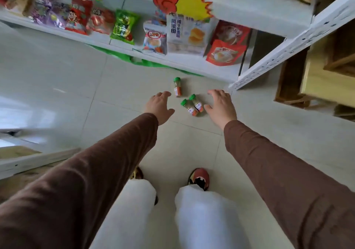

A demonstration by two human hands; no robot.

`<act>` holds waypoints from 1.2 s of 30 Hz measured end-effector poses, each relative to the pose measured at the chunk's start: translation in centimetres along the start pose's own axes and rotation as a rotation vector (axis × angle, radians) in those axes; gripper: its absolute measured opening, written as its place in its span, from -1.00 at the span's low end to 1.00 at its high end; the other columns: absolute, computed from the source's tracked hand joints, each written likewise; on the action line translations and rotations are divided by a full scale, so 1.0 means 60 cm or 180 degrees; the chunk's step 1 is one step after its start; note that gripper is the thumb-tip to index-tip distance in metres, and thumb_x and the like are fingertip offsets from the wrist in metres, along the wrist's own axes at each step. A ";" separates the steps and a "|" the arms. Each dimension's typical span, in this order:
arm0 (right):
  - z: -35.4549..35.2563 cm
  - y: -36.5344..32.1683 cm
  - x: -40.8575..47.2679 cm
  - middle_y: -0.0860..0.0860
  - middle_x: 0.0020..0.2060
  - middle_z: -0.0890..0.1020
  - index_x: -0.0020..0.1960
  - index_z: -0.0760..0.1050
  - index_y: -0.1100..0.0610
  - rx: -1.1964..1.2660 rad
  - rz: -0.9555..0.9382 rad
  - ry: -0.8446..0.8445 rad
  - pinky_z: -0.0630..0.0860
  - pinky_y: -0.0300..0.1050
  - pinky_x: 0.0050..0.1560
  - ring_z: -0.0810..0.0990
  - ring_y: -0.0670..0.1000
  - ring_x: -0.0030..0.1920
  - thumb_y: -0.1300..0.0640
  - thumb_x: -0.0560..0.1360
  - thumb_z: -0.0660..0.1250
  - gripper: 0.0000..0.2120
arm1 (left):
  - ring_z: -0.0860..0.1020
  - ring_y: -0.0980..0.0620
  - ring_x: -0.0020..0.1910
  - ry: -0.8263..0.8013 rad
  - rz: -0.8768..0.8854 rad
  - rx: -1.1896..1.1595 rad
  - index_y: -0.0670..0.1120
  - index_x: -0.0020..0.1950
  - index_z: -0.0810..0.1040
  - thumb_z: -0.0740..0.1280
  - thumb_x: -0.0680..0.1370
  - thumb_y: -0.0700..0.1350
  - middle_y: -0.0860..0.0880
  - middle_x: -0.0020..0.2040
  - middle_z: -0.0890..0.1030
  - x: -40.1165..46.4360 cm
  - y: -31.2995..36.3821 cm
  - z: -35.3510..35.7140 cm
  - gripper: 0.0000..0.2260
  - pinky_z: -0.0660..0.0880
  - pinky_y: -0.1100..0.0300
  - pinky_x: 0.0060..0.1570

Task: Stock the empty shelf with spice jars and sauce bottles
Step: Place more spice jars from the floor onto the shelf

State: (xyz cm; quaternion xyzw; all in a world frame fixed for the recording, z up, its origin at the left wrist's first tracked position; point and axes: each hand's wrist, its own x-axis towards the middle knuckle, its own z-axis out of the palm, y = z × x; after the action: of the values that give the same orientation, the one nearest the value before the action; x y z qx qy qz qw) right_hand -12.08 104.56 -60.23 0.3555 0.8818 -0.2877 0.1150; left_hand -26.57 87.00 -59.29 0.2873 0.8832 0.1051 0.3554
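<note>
Spice jars with green caps, one (177, 87) standing apart and a touching pair (193, 105) beside it, sit on the floor tiles (119, 87) between the empty, spread left hand (159, 107) and right hand (221, 107), so pickup seems the step, calling for each hand to close round a jar.

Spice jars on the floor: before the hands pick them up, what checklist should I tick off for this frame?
1. Left hand empty, fingers spread: ok.
2. Right hand empty: ok.
3. Single jar in view, nothing over it: ok.
4. Paired jars separated for one-at-a-time grips: not ok, they lie touching.
5. Green lids tight: cannot tell.
6. Empty shelf to stock in view: not ok; the visible white shelf holds snack bags.
</note>
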 end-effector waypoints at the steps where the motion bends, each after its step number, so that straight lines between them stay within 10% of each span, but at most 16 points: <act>1: 0.035 0.022 0.016 0.15 0.36 0.47 0.40 0.44 0.14 0.0012 0.0056 -0.0020 0.36 0.07 0.34 0.38 0.23 0.35 0.15 0.54 0.34 -0.57 | 0.37 -0.13 0.41 -0.0018 -0.0021 0.0019 -0.05 0.51 0.29 0.37 0.56 0.00 -0.11 0.45 0.39 0.027 -0.015 0.031 -0.45 0.32 0.04 0.36; 19: 0.389 0.243 0.283 0.19 0.34 0.47 0.47 0.35 0.13 0.0067 0.0430 -0.0382 0.35 -0.01 0.31 0.42 0.21 0.36 0.00 0.57 0.33 -0.48 | 0.48 -0.09 0.02 -0.0015 -0.1269 -0.1870 -0.17 0.32 0.34 0.44 0.50 0.09 -0.11 0.14 0.50 0.353 -0.084 0.441 -0.45 0.49 0.08 0.04; 25: 0.416 0.253 0.309 0.20 0.34 0.44 0.48 0.34 0.15 0.0262 0.0476 -0.0416 0.33 -0.03 0.33 0.39 0.21 0.37 -0.01 0.58 0.34 -0.46 | 0.66 -0.10 -0.07 0.0049 -0.1323 -0.2625 -0.05 0.02 0.41 0.49 0.40 0.10 -0.08 -0.04 0.62 0.394 -0.071 0.468 -0.62 0.64 -0.08 0.01; 36: 0.394 0.217 0.271 0.19 0.28 0.44 0.41 0.38 0.15 0.0817 0.0591 -0.0411 0.31 -0.17 0.12 0.49 0.16 0.26 0.05 0.60 0.32 -0.58 | 0.62 -0.02 -0.02 -0.0375 -0.1173 -0.3582 -0.22 0.25 0.47 0.49 0.50 -0.17 -0.13 0.12 0.62 0.348 -0.064 0.430 -0.61 0.64 0.11 -0.06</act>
State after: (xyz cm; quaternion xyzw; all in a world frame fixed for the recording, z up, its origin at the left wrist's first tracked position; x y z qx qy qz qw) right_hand -14.79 107.32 -91.49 0.4281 0.7919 -0.4083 0.1512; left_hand -22.66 95.56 -91.34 -0.0978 0.7059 0.4776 0.5138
